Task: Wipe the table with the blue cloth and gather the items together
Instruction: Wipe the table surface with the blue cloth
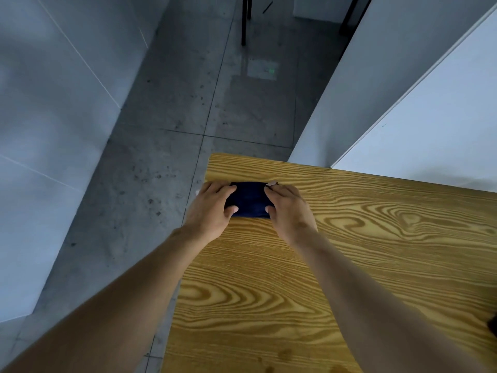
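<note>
Wooden table (pixel 349 265), folded blue cloth (pixel 248 199)

the wooden table (pixel 349 265) lies bare and open across its near and right stretches. at its far left corner both hands, left (pixel 212 211) and right (pixel 287 211), press a dark blue cloth (pixel 248 200), filling that corner. a white panel (pixel 430 117) borders the far edge; grey floor (pixel 174 130) lies open leftward.
</note>
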